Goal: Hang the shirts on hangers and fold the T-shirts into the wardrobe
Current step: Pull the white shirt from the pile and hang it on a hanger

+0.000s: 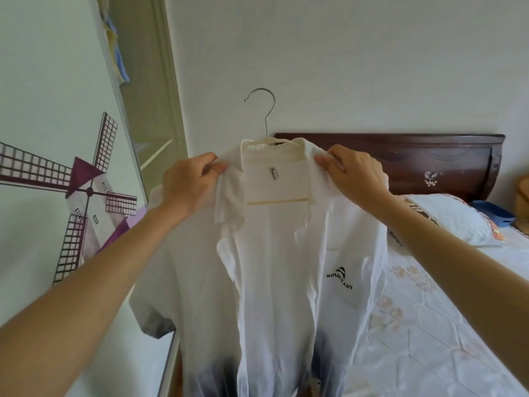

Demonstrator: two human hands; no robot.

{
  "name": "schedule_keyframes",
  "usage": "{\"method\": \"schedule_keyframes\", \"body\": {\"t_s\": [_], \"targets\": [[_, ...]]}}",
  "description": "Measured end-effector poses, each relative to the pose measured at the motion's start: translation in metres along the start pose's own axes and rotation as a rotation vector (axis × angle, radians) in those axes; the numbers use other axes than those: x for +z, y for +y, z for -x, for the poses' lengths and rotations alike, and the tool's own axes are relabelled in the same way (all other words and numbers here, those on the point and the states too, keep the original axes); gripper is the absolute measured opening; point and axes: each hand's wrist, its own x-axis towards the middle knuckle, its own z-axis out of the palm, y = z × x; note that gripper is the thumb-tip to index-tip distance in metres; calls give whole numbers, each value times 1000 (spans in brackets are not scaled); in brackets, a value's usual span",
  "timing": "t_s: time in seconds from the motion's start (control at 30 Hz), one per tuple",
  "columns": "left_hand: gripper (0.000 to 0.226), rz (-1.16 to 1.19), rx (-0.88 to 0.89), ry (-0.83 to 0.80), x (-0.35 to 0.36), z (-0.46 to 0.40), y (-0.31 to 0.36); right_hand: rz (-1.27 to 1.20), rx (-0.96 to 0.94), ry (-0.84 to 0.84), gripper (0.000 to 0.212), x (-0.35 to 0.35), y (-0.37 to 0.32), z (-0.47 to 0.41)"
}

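So the white shirt is on a pale hanger and held up in the air in front of the person, between the wardrobe and the bed. The left hand pinches the collar on its side, and the right hand pinches the collar on the other side, thumbs pressed onto the fabric. The two hands sit well apart, one at each shoulder. The hanger's metal hook sticks up above the neck, not hooked on anything. The shirt front hangs open, with a black "MOUNTAIN" logo on the chest (reads fine from here). Left is the wardrobe door with a purple windmill picture, right is the bed with a dark wooden headboard and a pillow.
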Motion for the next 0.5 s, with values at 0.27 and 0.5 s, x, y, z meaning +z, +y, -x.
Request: {"method": "schedule_keyframes", "body": {"t_s": [0.27,0.5], "targets": [[44,-63,-74,-1,12,-33,-75,-41,-92,-61,46,75,-24,-71],[46,-150,-143,33,53,-94,-148,-87,-170,-86,47,162,-21,-167]]}}
